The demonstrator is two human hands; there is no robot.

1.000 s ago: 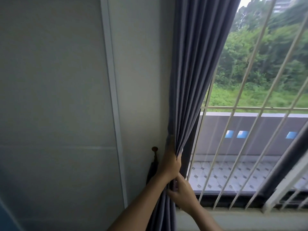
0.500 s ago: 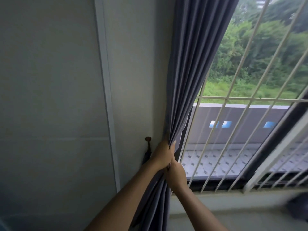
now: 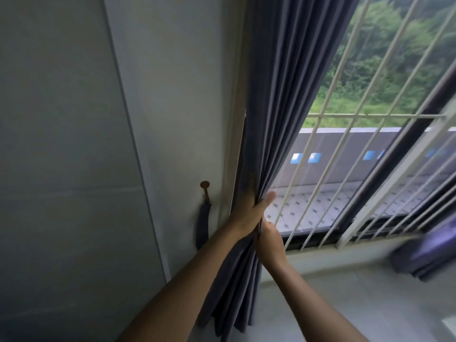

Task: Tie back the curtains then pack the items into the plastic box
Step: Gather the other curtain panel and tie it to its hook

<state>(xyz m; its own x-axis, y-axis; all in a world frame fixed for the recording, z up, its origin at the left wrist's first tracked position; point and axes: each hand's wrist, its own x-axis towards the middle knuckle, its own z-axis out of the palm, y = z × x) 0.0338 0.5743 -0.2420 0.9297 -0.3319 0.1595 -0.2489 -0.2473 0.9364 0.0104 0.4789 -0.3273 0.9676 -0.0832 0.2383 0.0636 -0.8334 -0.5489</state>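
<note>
both hands (image 3: 249, 213) (image 3: 270, 240) stay wrapped around the bunched, pleated grey curtain (image 3: 291, 95).

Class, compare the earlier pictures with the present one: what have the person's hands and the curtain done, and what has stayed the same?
The left hand keeps its grip round the bunched curtain, its thumb now lifted off the folds. The right hand, lower a second ago, has come up just beneath it and holds the curtain's edge. The curtain stays gathered beside the wall; the tie-back still hangs unused from its hook.
</note>
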